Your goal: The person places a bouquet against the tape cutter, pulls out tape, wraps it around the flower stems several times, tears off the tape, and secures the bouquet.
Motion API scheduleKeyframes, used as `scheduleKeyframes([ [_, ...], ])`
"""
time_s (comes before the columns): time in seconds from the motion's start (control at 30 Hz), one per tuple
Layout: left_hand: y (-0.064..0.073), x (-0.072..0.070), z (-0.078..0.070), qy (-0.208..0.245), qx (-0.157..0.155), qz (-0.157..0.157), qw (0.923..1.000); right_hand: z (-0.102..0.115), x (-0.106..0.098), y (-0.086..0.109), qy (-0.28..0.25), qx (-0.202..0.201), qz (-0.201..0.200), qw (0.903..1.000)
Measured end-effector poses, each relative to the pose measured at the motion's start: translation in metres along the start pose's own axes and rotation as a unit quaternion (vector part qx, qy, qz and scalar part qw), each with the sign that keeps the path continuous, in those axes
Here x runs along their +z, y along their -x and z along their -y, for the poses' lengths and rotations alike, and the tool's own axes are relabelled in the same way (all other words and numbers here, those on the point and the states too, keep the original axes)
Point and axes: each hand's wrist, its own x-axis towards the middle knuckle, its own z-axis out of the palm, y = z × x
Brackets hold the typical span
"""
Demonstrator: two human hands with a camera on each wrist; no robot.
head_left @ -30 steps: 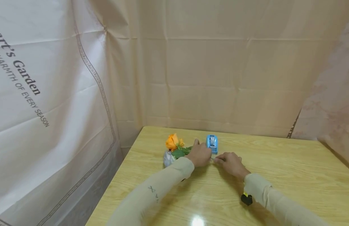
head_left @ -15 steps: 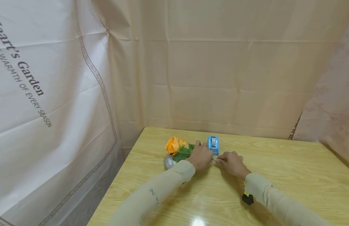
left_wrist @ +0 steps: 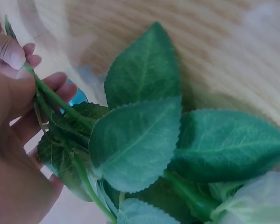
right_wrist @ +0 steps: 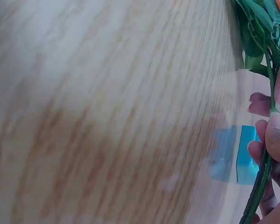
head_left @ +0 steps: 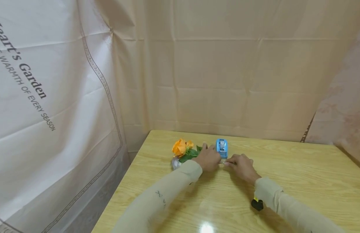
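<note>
A small bunch of flowers with orange roses (head_left: 179, 148) lies at the left of the table, a whitish bloom (head_left: 176, 162) below them. My left hand (head_left: 208, 159) pinches the green stems between thumb and fingers, just past the leaves (left_wrist: 135, 140). Close beside it, my right hand (head_left: 241, 167) grips the lower stems (right_wrist: 259, 186), its thumb nearly against the left thumb. The stems run together through both hands. Whether tape is wound on them cannot be made out. Just beyond the hands stands a blue tape dispenser (head_left: 222, 148).
The wood-grain table (head_left: 284, 181) reaches to a beige cloth (head_left: 212, 81) hanging behind it. A white printed cloth (head_left: 51, 97) hangs along the left side. A dark wrist device (head_left: 256, 204) is under the right sleeve.
The roses and leaves have turned slightly, as the bunch rolled a little in my hands. Both hands stay nearly in place on the stems. The whole view has shifted slightly.
</note>
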Motion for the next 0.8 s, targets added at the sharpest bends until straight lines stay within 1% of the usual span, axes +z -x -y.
scheduleKeyframes([
  [0.07,-0.0014,-0.0003,0.0009,0.000,0.003,0.008,1.0000,0.0000,0.0001,0.0004,-0.001,-0.002,-0.004,1.0000],
  [0.1,-0.0019,-0.0002,0.0013,-0.002,0.006,0.007,1.0000,0.0001,0.0003,0.0005,0.000,-0.002,-0.006,1.0000],
  [0.2,-0.0026,0.0006,0.0020,-0.012,0.014,-0.007,0.9998,0.0009,0.0010,0.0005,0.002,-0.001,-0.007,1.0000],
  [0.33,-0.0014,-0.0001,0.0007,-0.039,0.019,-0.032,0.9986,0.0031,-0.0002,-0.0001,-0.003,0.007,0.003,1.0000],
  [0.43,-0.0004,-0.0007,-0.0014,-0.060,0.020,-0.046,0.9969,0.0032,-0.0018,-0.0008,-0.007,0.018,0.022,0.9996],
  [0.57,-0.0005,0.0030,-0.0025,-0.080,0.022,-0.063,0.9946,0.0019,-0.0031,-0.0009,-0.002,0.026,0.046,0.9986],
  [0.67,-0.0004,0.0050,-0.0031,-0.093,0.024,-0.071,0.9928,0.0018,-0.0036,-0.0002,0.008,0.025,0.053,0.9983],
  [0.8,-0.0003,0.0053,-0.0049,-0.104,0.029,-0.075,0.9913,0.0016,-0.0031,0.0003,0.026,0.017,0.047,0.9984],
])
